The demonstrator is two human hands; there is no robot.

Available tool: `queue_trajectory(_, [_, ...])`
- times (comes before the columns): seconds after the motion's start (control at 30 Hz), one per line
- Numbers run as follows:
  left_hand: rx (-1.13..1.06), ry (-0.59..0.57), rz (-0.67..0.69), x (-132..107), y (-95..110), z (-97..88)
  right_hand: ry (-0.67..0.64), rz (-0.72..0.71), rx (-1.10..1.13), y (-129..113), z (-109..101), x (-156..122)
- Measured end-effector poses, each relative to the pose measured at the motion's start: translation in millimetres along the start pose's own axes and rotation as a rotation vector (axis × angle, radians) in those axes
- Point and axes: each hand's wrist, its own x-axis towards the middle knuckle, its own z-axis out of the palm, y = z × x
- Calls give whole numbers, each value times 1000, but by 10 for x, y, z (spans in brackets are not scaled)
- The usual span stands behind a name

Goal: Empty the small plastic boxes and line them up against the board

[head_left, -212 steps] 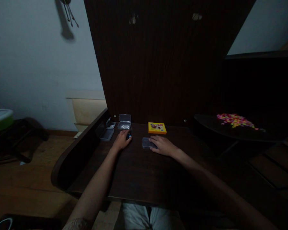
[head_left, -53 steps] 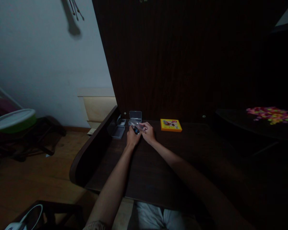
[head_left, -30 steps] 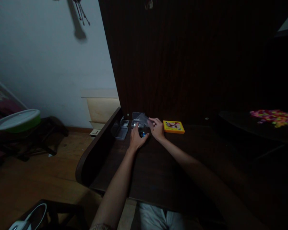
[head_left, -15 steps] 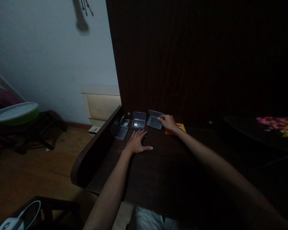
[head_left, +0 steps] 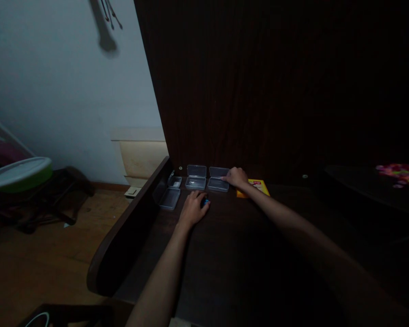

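My left hand (head_left: 193, 208) rests on the dark desk, its fingers and thumb curled round a small blue thing (head_left: 206, 201), mostly hidden, whose kind I cannot make out. With its fingertips, my right hand (head_left: 238, 177) grips the right side of a clear plastic box (head_left: 218, 185) whose hinged lid stands up behind it. Left of that box is a second clear box (head_left: 195, 183), lid also raised. Two more lie by the side board: a small box (head_left: 175, 182) with something pale in it and a larger box (head_left: 170, 199).
A yellow packet (head_left: 264, 188) lies beneath and right of my right wrist. A raised side board (head_left: 122, 231) bounds the desk on the left, and a dark panel (head_left: 245, 91) rises behind. Colourful small pieces (head_left: 402, 175) lie far right. A green basin (head_left: 23, 175) stands left.
My left hand has gone from spread fingers to curled round the small blue thing. My right hand has turned the box square, in line with its neighbour. The view has shifted slightly.
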Motion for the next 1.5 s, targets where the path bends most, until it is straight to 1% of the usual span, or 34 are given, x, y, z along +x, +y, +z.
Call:
queue_trajectory(0.1, [20, 1, -27, 22, -3, 10, 92, 36, -49, 3, 41, 0])
queue_trajectory(0.23, [11, 14, -54, 43, 8, 20, 175, -28, -44, 49, 83, 21])
queue_trajectory(0.33, [2, 13, -100, 61, 22, 24, 167, -60, -6, 87, 73, 25])
queue_trajectory(0.43, [7, 6, -139, 76, 31, 29, 166, -43, -31, 82, 20, -20])
queue_trajectory(0.57, [22, 10, -142, 86, 32, 35, 204, -16, -120, 25, -75, -136])
queue_trajectory(0.67, [15, 4, -130, 89, 25, 37, 237, -23, -123, 30, -127, -228])
queue_trajectory(0.77, [-39, 4, -114, 91, 5, 49, 313, -64, -112, 169, -153, -310])
queue_trajectory(0.83, [-86, 1, -110, 94, -10, 62, 357, -154, -99, 353, -172, -357])
queue_trajectory(0.9, [-123, -7, -109, 96, -19, 70, 338, -294, -87, 592, -200, -399])
queue_trajectory(1.0, [-159, -10, -121, 90, -13, 57, 215, -489, -39, 962, -238, -472])
queue_trajectory(1.07, [-168, -17, -140, 70, 2, 28, 115, -550, -7, 1160, -234, -539])
queue_trajectory(1.13, [-158, -44, -150, 39, 18, -8, 45, -552, -5, 1293, -196, -617])
queue_trajectory(1.2, [-134, -74, -109, 9, 32, -37, 9, -540, -31, 1364, -143, -689])
queue_trajectory(1.3, [-70, -132, -36, -12, 48, -45, -16, -514, -19, 1392, -93, -770])
queue_trajectory(1.4, [-29, -148, -3, -1, 46, -9, -27, -530, 29, 1380, -132, -850])
queue_trajectory(1.5, [-45, -120, -5, 18, 19, 42, -55, -563, 45, 1358, -227, -987])
